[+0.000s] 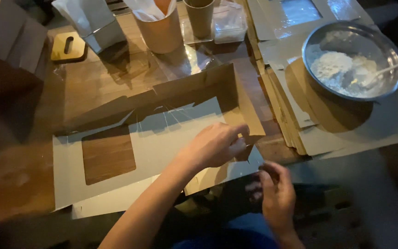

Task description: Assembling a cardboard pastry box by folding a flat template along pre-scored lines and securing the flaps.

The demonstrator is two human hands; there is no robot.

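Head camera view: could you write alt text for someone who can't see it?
Two bare hands, left hand and right hand, fold a corner flap of a flat cardboard box with a cut-out window on a wooden table. To the right, a metal bowl of white flour sits on stacked box blanks; paper cups stand behind.

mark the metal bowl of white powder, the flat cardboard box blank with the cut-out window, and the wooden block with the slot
round metal bowl of white powder [383, 39], head view, on its right inner wall
flat grey cardboard box blank with window cut-out [67, 170], head view, on its left border
small wooden block with slot [77, 50], head view, on its right part
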